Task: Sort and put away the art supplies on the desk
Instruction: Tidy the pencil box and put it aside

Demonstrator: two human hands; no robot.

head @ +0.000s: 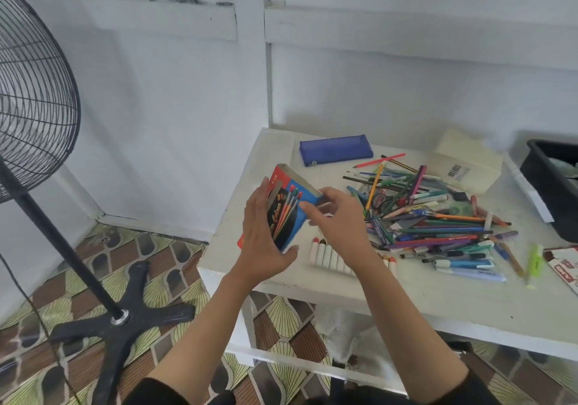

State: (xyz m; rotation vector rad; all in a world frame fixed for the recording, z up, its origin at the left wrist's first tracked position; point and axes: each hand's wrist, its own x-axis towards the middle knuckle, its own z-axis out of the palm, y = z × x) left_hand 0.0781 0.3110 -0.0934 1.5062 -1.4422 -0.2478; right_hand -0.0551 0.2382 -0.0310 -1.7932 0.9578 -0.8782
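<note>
Pencil box (287, 207): red, blue and black card, pencils pictured, tilted above tabletop (406, 298) left edge | left hand (262, 242) fingers curled round its side | right hand (337, 217) fingers pinching its upper end | pens (438, 223) heaped beside

My left hand (266, 235) holds a coloured pencil box (289, 209) above the white desk (438, 298) while my right hand (339, 217) pinches its end. Pens and pencils (438, 217) lie heaped just right.

Soft even daylight, faint shadows, wide-angle edge bending, slight blur
</note>
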